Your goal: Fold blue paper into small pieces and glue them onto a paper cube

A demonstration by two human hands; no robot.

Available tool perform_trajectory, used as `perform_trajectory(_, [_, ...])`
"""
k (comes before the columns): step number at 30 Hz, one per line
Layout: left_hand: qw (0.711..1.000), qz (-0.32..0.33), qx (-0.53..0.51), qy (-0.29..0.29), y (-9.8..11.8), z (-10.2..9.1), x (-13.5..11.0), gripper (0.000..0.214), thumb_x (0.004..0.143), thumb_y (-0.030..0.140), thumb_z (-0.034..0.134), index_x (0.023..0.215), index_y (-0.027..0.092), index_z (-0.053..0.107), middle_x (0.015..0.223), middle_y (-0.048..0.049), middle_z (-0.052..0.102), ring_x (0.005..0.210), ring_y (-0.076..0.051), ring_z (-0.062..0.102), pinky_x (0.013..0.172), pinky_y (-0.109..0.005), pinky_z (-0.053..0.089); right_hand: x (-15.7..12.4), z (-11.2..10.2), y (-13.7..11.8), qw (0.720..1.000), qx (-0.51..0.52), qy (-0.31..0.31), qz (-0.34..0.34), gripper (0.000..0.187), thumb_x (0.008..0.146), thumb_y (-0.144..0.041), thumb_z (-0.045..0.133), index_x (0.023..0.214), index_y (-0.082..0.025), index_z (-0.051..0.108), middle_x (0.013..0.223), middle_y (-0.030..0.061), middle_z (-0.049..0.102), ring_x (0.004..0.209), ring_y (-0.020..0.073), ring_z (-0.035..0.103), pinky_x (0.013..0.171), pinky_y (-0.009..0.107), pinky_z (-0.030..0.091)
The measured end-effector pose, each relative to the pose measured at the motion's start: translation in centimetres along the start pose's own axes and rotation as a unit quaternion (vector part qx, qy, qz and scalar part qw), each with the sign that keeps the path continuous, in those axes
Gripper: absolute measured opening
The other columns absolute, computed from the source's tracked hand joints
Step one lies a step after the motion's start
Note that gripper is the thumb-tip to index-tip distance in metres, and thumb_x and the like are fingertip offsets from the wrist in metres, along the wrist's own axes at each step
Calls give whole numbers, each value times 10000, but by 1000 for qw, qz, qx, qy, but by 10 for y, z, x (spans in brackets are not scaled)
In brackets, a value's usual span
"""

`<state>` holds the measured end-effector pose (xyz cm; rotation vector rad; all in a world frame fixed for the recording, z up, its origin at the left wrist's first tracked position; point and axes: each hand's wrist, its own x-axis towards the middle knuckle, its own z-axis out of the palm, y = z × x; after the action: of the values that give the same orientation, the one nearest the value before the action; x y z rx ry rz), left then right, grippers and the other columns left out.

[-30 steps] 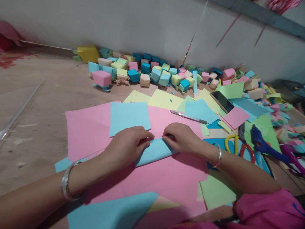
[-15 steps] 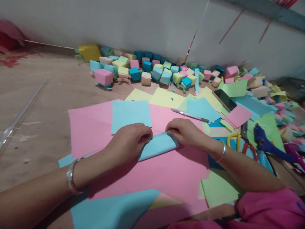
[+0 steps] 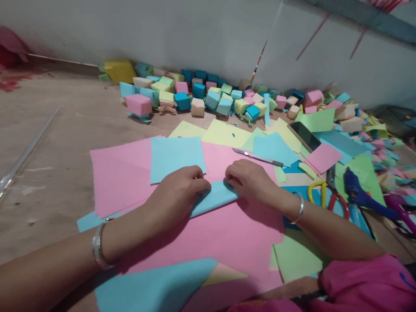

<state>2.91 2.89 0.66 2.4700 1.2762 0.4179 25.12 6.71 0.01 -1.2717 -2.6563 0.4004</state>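
A folded strip of light blue paper (image 3: pixel 214 198) lies slantwise over large pink sheets (image 3: pixel 195 242). My left hand (image 3: pixel 180 188) is closed on its left end, thumb and fingers bent together. At the far right edge of the strip, my right hand (image 3: pixel 248 178) pinches with curled fingers, its fingertips partly hidden. Just behind my left hand is a flat light blue sheet (image 3: pixel 177 156). Beyond my right hand rests a slim craft knife (image 3: pixel 258 157) on the paper.
Several small folded paper boxes (image 3: pixel 198 107) line the wall. To the right are a phone (image 3: pixel 304 135), scissors with yellow and red handles (image 3: pixel 338 203) and a blue glue gun (image 3: pixel 357 193). A larger blue sheet (image 3: pixel 146 286) lies in front.
The blue paper shows as a narrower strip now. My left hand has shifted slightly right along it, and my right hand stays near its far edge. The view has moved a little.
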Motion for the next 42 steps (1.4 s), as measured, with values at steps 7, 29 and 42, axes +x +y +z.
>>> perform_trajectory(7, [996,45,-16,-80,-6,4,11,310,787,53,475,968,190,685,836,-57,600,772,-194,549,650,-300,372,1,-4,-7,997,-63,-40,7,169,838,-78,471,779,-147,613,760,63,597,734,164,478,627,277,275])
perform_trajectory(29, [993,48,102,-27,17,14,12,158,898,135,459,860,147,612,822,-73,563,744,-206,489,654,-333,363,-1,0,-1,999,-38,0,-24,160,792,-53,461,706,-161,542,668,16,508,638,134,379,588,274,231])
perform_trajectory(42, [994,-21,105,-30,17,25,17,235,964,246,449,782,157,569,760,-50,554,694,-193,497,594,-326,311,-1,0,-8,997,53,12,51,111,706,-57,524,669,-162,532,650,4,551,614,113,459,568,244,266])
